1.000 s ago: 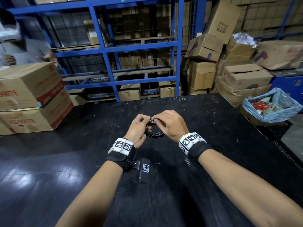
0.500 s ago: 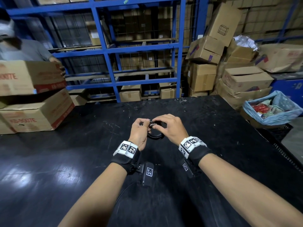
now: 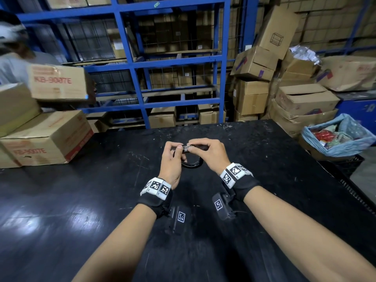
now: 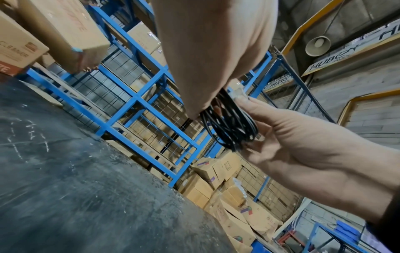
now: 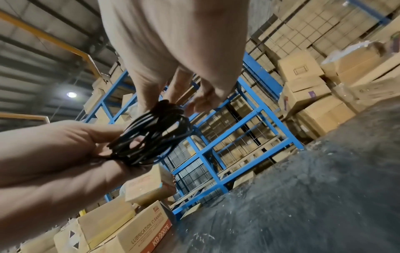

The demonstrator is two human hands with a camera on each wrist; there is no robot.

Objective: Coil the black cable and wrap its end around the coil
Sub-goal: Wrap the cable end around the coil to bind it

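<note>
While the left hand (image 3: 173,157) grips the black cable coil (image 3: 192,162) above the counter (image 3: 81,200), the right hand (image 3: 207,153) pinches its connector end (image 3: 185,148), keeping loops gathered for wrapping.

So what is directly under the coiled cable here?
Under the black cable coil, held up by the left hand and right hand, lies the black table. Fingers cover the coil's top.

Bare forearms, both wrists wearing black straps (image 3: 156,200), white blocks (image 3: 156,187) showing black square-code markers, small black camera units (image 3: 179,218) hanging beneath, each bearing a marker
</note>
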